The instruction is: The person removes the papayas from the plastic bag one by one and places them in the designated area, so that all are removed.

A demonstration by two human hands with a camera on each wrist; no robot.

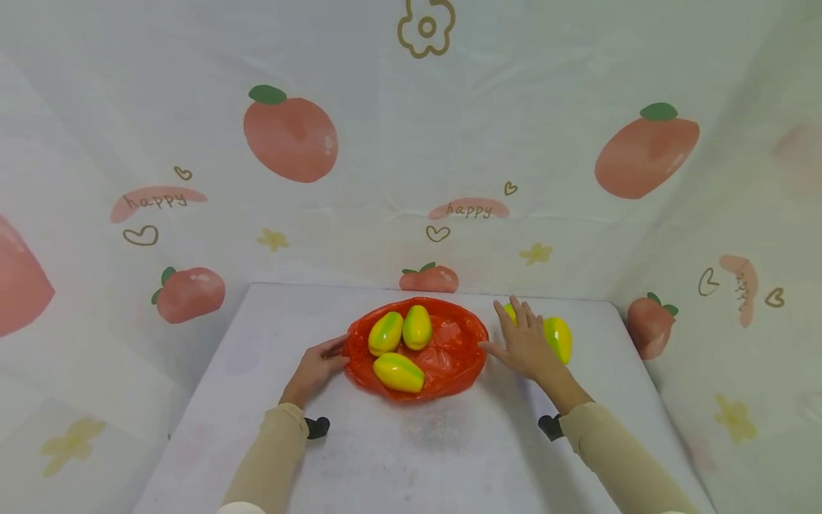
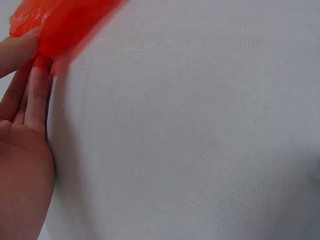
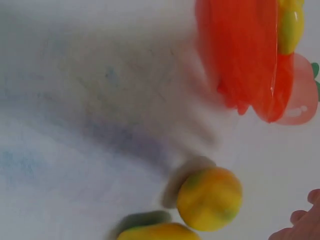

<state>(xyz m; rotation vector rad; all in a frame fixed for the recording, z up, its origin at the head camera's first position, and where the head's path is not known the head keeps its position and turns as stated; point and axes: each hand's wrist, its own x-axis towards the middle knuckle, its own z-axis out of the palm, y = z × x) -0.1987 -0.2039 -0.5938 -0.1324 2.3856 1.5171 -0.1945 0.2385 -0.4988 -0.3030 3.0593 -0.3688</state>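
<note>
An opened red plastic bag (image 1: 472, 368) lies spread on the table with three yellow-green mangoes inside: two at the back, one mango (image 1: 399, 373) in front. My left hand (image 1: 316, 368) grips the bag's left edge; in the left wrist view the thumb (image 2: 20, 52) lies over the red film and the fingers reach beneath it. Past the bag's right edge, my right hand (image 1: 529, 348) is spread with nothing in it. Behind its fingers a mango (image 1: 510, 312) is mostly hidden, and another mango (image 1: 559, 339) stands just to its right. The right wrist view shows both loose mangoes on the table.
The white table (image 1: 437, 457) stretches toward me in front of the bag. A white cloth (image 1: 379, 143) printed with fruit and flowers rises behind the table and at both sides.
</note>
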